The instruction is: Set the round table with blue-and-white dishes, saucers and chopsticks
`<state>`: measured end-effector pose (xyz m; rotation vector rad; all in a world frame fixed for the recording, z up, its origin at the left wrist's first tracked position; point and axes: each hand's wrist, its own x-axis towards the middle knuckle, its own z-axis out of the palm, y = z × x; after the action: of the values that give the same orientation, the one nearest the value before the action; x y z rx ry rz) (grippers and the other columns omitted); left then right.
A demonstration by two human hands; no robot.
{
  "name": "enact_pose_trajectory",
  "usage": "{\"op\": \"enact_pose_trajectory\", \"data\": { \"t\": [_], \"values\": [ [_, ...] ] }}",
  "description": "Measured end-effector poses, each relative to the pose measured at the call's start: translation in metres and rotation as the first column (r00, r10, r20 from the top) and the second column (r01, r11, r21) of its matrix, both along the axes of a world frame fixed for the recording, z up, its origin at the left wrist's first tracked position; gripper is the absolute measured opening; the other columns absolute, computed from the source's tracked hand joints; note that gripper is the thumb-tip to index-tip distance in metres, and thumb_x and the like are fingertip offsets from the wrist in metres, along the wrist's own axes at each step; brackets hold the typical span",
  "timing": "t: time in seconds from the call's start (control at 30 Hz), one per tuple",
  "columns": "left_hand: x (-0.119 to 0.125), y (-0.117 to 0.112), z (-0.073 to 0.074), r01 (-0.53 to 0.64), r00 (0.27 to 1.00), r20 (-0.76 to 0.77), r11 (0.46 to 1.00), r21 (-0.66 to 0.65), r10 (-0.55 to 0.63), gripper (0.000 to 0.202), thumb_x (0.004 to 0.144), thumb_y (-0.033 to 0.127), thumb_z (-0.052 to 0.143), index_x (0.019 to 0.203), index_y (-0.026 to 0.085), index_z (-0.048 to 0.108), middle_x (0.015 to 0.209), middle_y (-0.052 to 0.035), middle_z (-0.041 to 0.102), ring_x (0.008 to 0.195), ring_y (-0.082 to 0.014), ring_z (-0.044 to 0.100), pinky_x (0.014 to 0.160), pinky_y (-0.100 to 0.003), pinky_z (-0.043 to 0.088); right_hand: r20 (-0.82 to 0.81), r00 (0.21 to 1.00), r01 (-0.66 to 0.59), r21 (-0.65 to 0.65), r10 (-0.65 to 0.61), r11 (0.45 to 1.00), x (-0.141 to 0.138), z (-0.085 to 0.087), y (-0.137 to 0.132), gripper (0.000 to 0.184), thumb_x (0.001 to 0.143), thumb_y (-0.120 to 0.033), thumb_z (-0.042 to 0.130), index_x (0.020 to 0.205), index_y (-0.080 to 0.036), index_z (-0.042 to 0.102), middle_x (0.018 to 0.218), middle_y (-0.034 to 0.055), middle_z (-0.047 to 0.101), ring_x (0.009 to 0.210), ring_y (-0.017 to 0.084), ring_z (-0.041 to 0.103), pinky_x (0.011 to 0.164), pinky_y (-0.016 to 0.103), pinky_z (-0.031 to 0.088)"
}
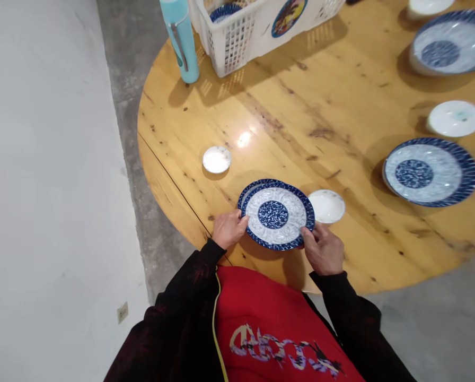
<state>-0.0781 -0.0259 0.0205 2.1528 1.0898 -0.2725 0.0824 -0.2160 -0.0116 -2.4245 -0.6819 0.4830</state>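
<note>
A person stood at the near edge of a round wooden table (301,106), seen from above. Both hands gripped a blue and white patterned plate (277,215) by its rim. The left hand (229,228) pinched the plate's left edge with thumb on top. The right hand (323,248) clasped its near right edge the same way. The plate sat over the near rim of the table, and a second blue rim (250,190) showed beneath it on the far left side. Whether the plate rested on it or was lifted could not be told.

A small white saucer (327,206) lay just beside the plate on the right. Another small white saucer (217,159) lay farther off to the left, near the table's left edge. Bare wood stretched from the plate to the far side. There stood a white plastic basket (257,32) and a teal bottle (181,40), the bottle close to the far left edge.

On the right, well apart from the hands, lay two more blue plates, one nearer (430,172) and one farther (452,42), with a white saucer (455,118) between them.

Grey concrete floor (142,132) ran in a narrow strip between the table and a white wall (42,159) on the left.

The basket carried a round colourful sticker (288,13), with no readable words. The person's red apron (261,318) bore stylised lettering that could not be read.
</note>
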Motion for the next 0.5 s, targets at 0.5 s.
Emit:
{"op": "enact_pose_trajectory", "data": {
  "t": [0.5],
  "values": [
    [0.009,0.017,-0.005,0.024,0.980,-0.197,0.999,0.039,-0.016,0.035,0.099,0.043,0.048,0.087,0.020,0.071,0.090,-0.0096,0.076,0.089,-0.0253,0.070,0.068,-0.029,0.036,0.029,0.997,-0.068,-0.124,0.072,0.990,0.006,-0.022,0.012,0.074,0.087,-0.063,0.041,0.133,-0.008,0.059,0.078,0.0149,0.073,0.085,0.037,0.068,0.070,0.039,0.046]
  ]
}}
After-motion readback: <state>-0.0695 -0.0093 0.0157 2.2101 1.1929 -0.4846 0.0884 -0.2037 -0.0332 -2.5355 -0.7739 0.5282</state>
